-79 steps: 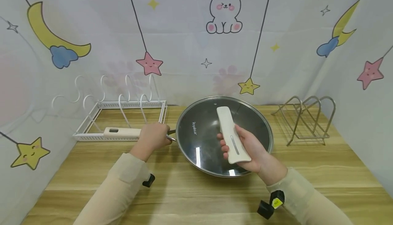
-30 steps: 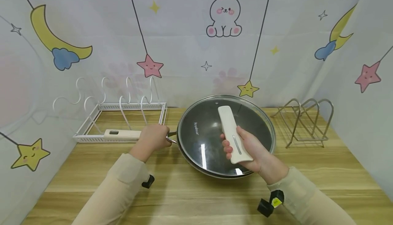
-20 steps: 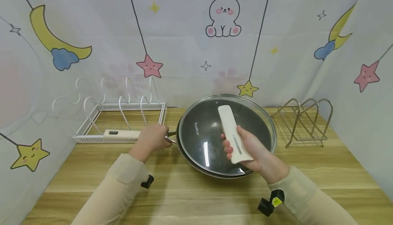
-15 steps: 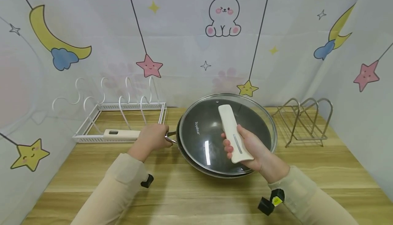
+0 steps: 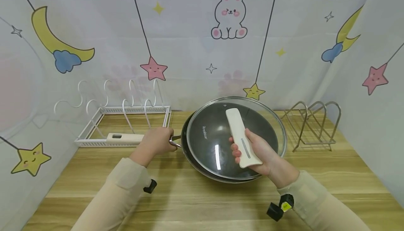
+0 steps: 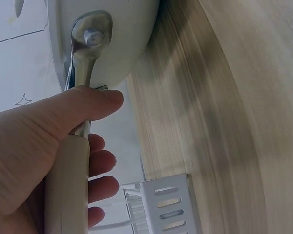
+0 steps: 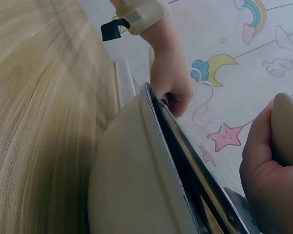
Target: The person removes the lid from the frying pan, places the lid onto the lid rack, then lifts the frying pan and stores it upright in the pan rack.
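My left hand (image 5: pixel 157 140) grips the cream handle (image 5: pixel 123 138) of a deep frying pan, near where it meets the metal bracket (image 6: pixel 90 41). The pan's pale outer wall (image 7: pixel 124 180) shows in the right wrist view. A glass lid (image 5: pixel 208 150) marked "Royalstar" lies over the pan, shifted to the right so that a dark crescent of the pan's inside (image 5: pixel 187 145) shows on the left. My right hand (image 5: pixel 268 154) holds the lid by its long cream handle (image 5: pixel 235 120), fingers curled round it. In the right wrist view a narrow dark gap separates lid and pan rim.
A white rack (image 5: pixel 167 119) with curved wire dividers stands at the back left, behind the pan handle. On the back right is a metal wire rack (image 5: pixel 303 143) with several loops. The wooden table (image 5: pixel 195 206) meets a patterned curtain (image 5: pixel 189 41) behind.
The lid has moved to the right and a little up off the pan with my right hand, uncovering the pan's left edge. My left hand keeps its grip on the pan handle.
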`<state>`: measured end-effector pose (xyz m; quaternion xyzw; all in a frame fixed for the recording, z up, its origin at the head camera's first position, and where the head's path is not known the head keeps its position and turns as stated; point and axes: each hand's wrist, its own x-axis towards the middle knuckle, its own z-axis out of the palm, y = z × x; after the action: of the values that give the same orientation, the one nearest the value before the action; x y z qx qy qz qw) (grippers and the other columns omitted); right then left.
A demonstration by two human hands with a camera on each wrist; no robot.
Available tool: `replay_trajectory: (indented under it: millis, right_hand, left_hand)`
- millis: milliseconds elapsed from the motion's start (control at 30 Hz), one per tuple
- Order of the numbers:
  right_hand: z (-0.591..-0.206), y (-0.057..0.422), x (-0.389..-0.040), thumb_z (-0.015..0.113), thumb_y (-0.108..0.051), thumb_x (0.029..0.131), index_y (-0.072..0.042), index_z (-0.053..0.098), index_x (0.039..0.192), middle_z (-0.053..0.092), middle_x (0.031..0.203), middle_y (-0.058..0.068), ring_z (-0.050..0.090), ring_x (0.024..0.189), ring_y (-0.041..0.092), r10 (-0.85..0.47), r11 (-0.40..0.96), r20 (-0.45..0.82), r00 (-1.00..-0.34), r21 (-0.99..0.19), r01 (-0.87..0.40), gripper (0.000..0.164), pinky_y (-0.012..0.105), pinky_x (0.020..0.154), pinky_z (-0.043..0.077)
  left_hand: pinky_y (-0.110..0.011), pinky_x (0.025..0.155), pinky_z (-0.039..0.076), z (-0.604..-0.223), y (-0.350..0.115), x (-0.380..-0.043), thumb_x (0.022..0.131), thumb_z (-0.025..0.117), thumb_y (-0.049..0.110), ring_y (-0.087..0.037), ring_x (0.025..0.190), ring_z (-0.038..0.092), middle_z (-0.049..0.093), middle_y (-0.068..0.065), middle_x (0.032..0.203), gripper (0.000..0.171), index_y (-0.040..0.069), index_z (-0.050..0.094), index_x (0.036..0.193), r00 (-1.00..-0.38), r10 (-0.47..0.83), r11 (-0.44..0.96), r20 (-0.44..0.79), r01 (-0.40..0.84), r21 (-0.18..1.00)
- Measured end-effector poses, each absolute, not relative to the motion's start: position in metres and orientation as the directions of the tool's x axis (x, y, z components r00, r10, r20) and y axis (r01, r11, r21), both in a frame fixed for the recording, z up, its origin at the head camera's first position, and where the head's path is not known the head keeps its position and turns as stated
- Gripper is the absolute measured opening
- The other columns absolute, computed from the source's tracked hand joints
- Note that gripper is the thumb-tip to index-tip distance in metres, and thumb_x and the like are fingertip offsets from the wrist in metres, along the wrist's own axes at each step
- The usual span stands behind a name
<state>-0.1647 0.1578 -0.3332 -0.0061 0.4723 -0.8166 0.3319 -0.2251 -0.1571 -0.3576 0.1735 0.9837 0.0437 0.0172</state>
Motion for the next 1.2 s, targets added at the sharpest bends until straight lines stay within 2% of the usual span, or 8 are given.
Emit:
replay_trajectory:
  millis: [167,500,867,1200]
  right_hand:
    - [-0.333,0.159,-0.164,0.010,-0.050,0.100,-0.005,0.029,0.125,0.053,0.079,0.000,0.048,0.060,0.009,-0.544,-0.326,-0.301,-0.784,-0.784,0.527,0.055,0.019,0.055,0.049]
    - [-0.330,0.161,-0.164,0.005,-0.048,0.100,-0.003,0.033,0.119,0.052,0.077,0.000,0.049,0.060,0.009,-0.545,-0.298,-0.303,-0.782,-0.801,0.519,0.056,0.019,0.055,0.049]
    - [-0.328,0.163,-0.163,0.005,-0.048,0.100,-0.002,0.034,0.119,0.053,0.077,0.000,0.049,0.061,0.009,-0.535,-0.276,-0.316,-0.784,-0.812,0.515,0.058,0.020,0.055,0.049]
    - [-0.325,0.165,-0.164,0.007,-0.049,0.100,-0.001,0.033,0.120,0.052,0.077,0.000,0.049,0.060,0.009,-0.531,-0.261,-0.323,-0.783,-0.817,0.514,0.058,0.020,0.055,0.049]
  left_hand:
    - [-0.036,0.051,0.043,-0.357,-0.157,-0.224,0.069,0.075,0.035,-0.016,0.063,0.053,0.057,0.003,0.068,0.027,0.016,0.057,0.069,-0.935,0.355,0.931,-0.013,0.352,0.095]
    - [-0.035,0.051,0.043,-0.353,-0.155,-0.220,0.068,0.076,0.034,-0.016,0.063,0.054,0.059,0.002,0.069,0.027,0.015,0.057,0.071,-0.931,0.365,0.925,-0.004,0.362,0.112]
    - [-0.034,0.053,0.043,-0.349,-0.156,-0.219,0.068,0.074,0.033,-0.015,0.064,0.052,0.058,0.002,0.070,0.025,0.014,0.058,0.074,-0.929,0.371,0.919,-0.007,0.366,0.148]
    - [-0.034,0.057,0.046,-0.342,-0.157,-0.216,0.066,0.070,0.027,-0.016,0.068,0.055,0.062,0.000,0.077,0.026,0.010,0.064,0.085,-0.925,0.379,0.910,0.007,0.373,0.182]
